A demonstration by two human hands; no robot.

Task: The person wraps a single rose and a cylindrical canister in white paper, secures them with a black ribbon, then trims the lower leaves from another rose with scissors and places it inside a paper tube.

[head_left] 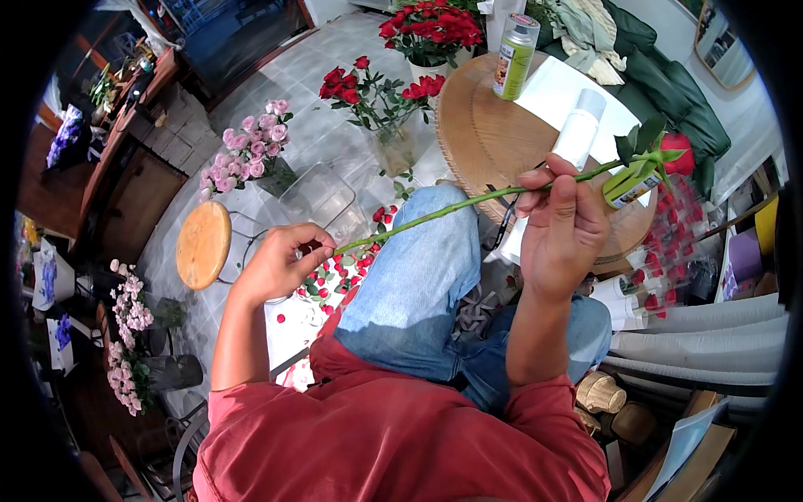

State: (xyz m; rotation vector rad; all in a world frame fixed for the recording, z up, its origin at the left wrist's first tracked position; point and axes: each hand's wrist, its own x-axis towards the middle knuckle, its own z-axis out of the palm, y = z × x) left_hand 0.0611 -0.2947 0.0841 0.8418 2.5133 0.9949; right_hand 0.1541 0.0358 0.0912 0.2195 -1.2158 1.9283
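A single red rose (435, 215) with a long green stem stretches across my lap, held by both hands. Its lower stem end is pinched between the fingertips of my left hand (288, 261). Near the bloom, my right hand (562, 219) grips the upper stem between thumb and fingers. The red bloom and some dark green leaves point to the far right, over the table's edge. Most of the stem between my hands looks bare of leaves. Beneath it are my knees in blue jeans.
A round wooden table (468, 125) at the right bears spray cans (517, 58) and white paper. Red roses (431, 33) and pink roses (251, 142) stand in vases on the tiled floor. A stool (203, 244) is at the left; cut petals and leaves (343, 276) lie below.
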